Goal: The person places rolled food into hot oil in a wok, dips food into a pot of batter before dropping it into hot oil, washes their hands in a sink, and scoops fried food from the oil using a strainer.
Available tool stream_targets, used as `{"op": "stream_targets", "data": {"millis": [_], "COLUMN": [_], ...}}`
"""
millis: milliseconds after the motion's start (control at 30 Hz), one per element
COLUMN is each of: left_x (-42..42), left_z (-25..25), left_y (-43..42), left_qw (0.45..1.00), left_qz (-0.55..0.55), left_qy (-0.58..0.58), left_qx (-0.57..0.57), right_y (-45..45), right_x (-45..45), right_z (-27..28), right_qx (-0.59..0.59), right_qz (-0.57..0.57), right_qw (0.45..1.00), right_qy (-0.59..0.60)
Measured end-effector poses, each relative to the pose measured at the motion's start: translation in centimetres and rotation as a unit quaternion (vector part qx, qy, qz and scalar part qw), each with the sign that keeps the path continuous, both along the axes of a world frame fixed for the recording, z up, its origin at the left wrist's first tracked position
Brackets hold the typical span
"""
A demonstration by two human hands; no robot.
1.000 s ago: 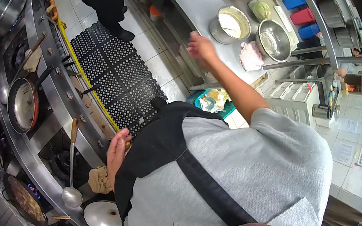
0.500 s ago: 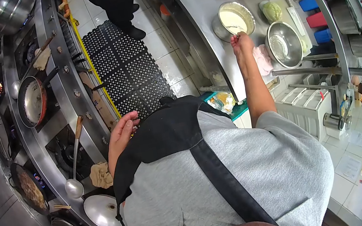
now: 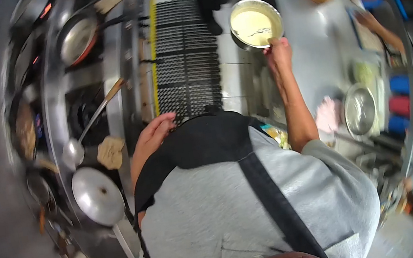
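My right hand [image 3: 280, 54] grips the near edge of a round metal pot [image 3: 242, 41] with pale yellow liquid [image 3: 254, 22] in it. The pot is held in the air over the gap between the counter and the floor mat. A thin metallic shape shows in the liquid, too blurred to name. My left hand [image 3: 153, 136] hangs at my waist on the stove side, fingers loosely stretched and holding nothing.
At left, the stove bears a frying pan [image 3: 79, 40], a ladle [image 3: 74, 152], a domed lid [image 3: 97, 196] and a cloth [image 3: 111, 152]. A metal bowl [image 3: 360, 111] and pink cloth [image 3: 328, 114] lie on the right counter [image 3: 308, 52]. A person's arm [image 3: 382, 28] reaches across it.
My right hand has lifted the pot off the counter and swung it left toward the aisle. My view has turned with my body. The left hand stays by my waist.
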State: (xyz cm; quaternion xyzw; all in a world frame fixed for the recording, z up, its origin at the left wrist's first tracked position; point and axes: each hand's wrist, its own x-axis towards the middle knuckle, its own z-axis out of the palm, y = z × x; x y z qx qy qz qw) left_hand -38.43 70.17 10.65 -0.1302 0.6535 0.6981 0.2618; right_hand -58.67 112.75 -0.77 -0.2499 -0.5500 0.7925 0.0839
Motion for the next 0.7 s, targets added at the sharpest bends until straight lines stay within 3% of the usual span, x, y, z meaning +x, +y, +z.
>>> {"op": "stream_targets", "data": {"millis": [133, 200, 433, 500, 533, 600, 700], "left_x": [1.5, 2.6, 6.2, 6.6, 6.7, 7.0, 6.9], "left_z": [1.6, 1.5, -0.3, -0.3, -0.5, -1.3, -1.4], "left_y": [0.3, 0.0, -1.1, -1.9, -2.7, -4.9, -9.0], "left_qw": [0.996, 0.992, 0.980, 0.944, 0.941, 0.884, 0.844], "left_qz": [0.026, 0.070, 0.172, 0.306, 0.313, 0.460, 0.532], "left_qy": [0.055, 0.057, 0.078, 0.093, 0.097, 0.039, 0.057], "left_qx": [-0.070, -0.087, -0.056, -0.080, -0.082, -0.074, -0.029], "right_y": [-6.5, -10.9, -24.7, -28.6, -30.5, -34.3, -39.6], "right_x": [-3.2, -3.2, -1.9, -0.7, -0.1, 1.7, 3.2], "right_z": [-0.9, 1.8, 3.8, 4.7, 4.8, 7.0, 8.3], "right_qx": [0.004, -0.054, -0.092, -0.102, -0.100, -0.087, -0.117], "right_qz": [0.132, 0.178, 0.396, 0.451, 0.477, 0.522, 0.589], "right_qw": [0.991, 0.982, 0.913, 0.885, 0.871, 0.846, 0.799], "right_qy": [-0.031, -0.026, -0.042, -0.055, -0.059, -0.071, -0.039]}}
